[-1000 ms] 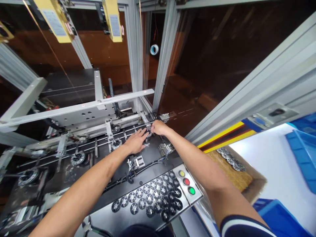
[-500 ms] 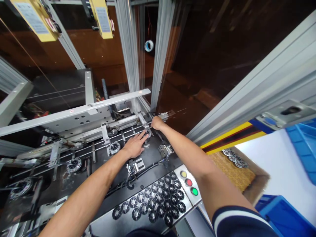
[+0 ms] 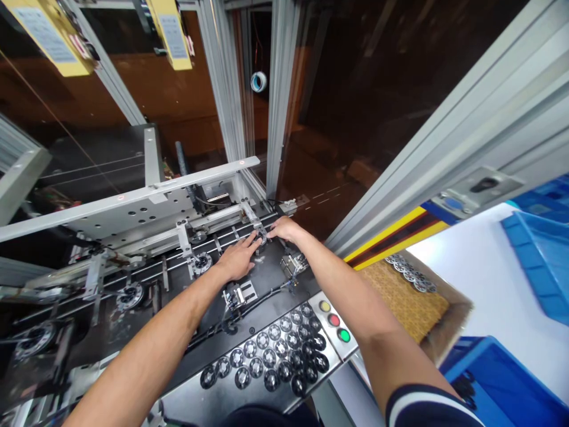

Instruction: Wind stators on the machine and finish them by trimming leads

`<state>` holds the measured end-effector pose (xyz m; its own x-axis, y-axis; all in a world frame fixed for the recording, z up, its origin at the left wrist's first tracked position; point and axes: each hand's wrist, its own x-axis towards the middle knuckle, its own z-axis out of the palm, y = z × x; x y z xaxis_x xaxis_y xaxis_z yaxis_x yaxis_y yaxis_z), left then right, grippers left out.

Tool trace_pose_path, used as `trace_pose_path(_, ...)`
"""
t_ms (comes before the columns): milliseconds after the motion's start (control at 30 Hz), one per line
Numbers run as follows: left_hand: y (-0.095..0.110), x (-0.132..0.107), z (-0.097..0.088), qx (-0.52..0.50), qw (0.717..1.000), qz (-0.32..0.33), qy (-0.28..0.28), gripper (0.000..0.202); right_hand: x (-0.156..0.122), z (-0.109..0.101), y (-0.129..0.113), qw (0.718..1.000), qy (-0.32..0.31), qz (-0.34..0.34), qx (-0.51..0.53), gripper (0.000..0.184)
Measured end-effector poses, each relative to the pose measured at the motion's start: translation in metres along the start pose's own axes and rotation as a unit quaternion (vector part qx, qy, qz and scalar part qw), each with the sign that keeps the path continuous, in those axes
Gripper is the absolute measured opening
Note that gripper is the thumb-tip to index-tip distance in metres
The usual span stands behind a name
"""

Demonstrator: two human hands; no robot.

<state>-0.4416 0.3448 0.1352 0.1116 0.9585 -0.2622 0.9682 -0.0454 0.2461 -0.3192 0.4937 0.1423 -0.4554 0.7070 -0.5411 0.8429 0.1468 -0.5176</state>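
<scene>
Both my arms reach into a machine enclosure. My left hand (image 3: pixel 237 259) lies palm down on the black deck, fingers stretched toward a small round metal part (image 3: pixel 261 238) on the rail. My right hand (image 3: pixel 283 228) is curled beside that part, its fingertips pinched at it from the right. More round parts sit along the rail, one such rail part (image 3: pixel 202 261) just left of my left hand. Near my body, several black-and-silver discs (image 3: pixel 271 357) lie on a steel plate.
A control panel with yellow, red and green buttons (image 3: pixel 333 320) sits right of the discs. A cardboard box (image 3: pixel 411 302) holding more discs stands at the right, with blue bins (image 3: pixel 493 385) beyond. Aluminium frame posts (image 3: pixel 278 101) and a crossbar (image 3: pixel 133 198) close in above the rail.
My right hand drew back from the far bracket to the round part on the rail. My left hand stayed flat on the deck. The view shifted slightly.
</scene>
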Motion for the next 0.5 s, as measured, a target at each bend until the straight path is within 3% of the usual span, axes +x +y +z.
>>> trace_pose_path(500,0.0005,-0.0016,-0.0012,-0.001,1.000,0.002,0.002,0.059,0.0075,0.0026,0.0053,0.998,-0.014,0.011,0.060,0.032)
